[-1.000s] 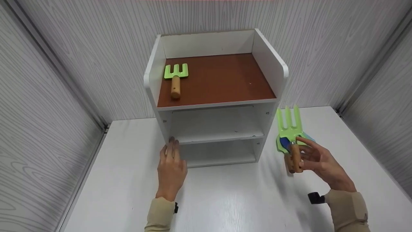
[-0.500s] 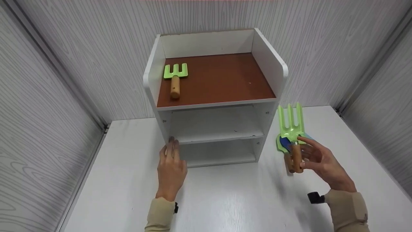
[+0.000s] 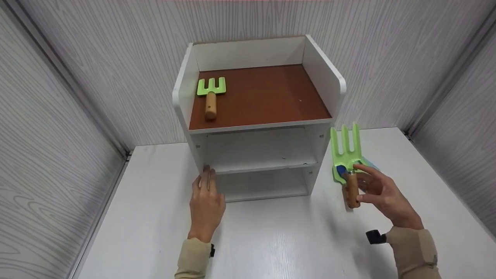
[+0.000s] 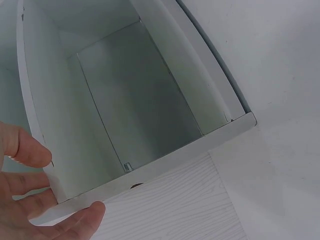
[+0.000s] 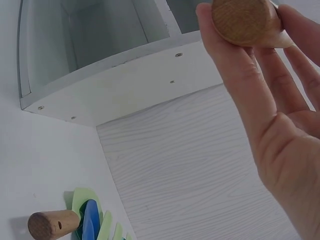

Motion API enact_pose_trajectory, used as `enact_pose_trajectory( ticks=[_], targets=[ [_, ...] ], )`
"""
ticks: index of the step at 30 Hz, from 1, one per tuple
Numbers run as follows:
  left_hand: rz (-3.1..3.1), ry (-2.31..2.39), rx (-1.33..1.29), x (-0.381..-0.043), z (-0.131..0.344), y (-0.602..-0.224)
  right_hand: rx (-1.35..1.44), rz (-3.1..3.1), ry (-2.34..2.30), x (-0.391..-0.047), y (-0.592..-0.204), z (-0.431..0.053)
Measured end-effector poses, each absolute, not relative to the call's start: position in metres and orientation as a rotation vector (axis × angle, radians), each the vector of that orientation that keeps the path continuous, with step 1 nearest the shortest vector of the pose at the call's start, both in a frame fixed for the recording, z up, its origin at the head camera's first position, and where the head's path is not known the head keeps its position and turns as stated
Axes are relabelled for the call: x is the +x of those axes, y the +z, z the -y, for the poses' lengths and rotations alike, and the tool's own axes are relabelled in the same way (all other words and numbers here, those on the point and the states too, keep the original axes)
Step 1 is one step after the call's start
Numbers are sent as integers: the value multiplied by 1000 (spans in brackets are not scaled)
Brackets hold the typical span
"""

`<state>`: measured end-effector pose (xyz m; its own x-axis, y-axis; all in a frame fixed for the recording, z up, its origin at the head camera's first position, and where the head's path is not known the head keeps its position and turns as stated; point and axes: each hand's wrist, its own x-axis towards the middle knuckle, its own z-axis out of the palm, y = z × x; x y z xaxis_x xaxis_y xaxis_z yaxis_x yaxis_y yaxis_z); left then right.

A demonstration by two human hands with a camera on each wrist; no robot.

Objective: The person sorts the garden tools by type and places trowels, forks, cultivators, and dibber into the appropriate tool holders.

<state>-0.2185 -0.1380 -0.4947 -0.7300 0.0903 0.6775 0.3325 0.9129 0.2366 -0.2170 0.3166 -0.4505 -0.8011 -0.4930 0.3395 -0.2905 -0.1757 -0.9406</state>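
My right hand (image 3: pixel 383 195) pinches the wooden handle of a green three-pronged garden fork (image 3: pixel 346 155) between thumb and fingers, tines pointing away. In the right wrist view the handle's round end (image 5: pixel 240 21) faces the camera. Below the fork, more wooden-handled tools lie on the table, among them a green one (image 5: pixel 82 197) and a blue one (image 5: pixel 90 220); the held fork partly hides them in the head view. At the white shelf unit's (image 3: pixel 260 166) left side, my left hand (image 3: pixel 206 207) rests with fingers extended, touching the side panel and middle shelf edge (image 4: pixel 42 130).
A second, shorter green garden fork (image 3: pixel 211 97) lies on the unit's brown top (image 3: pixel 267 93), close to its left wall. Raised sides (image 3: pixel 325 64) and a back board border that top. Grey wood-grain walls (image 3: pixel 457 93) enclose the white table (image 3: pixel 263 240).
The held fork first rises slightly, then shifts a little to the left with my right hand. My left hand stays where it was on the shelf unit.
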Motion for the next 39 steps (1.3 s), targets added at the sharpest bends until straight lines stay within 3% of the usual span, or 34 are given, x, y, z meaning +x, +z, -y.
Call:
enact_pose_trajectory(
  ticks=[20,39],
  targets=[
    [2340,-430,-307,-218,137,-494,-1063,-1796,-2090,-225,-442,-297],
    [2354,-476,-313,-218,136,-496,-968,-1878,-2058,-229,-441,-279]
  ],
)
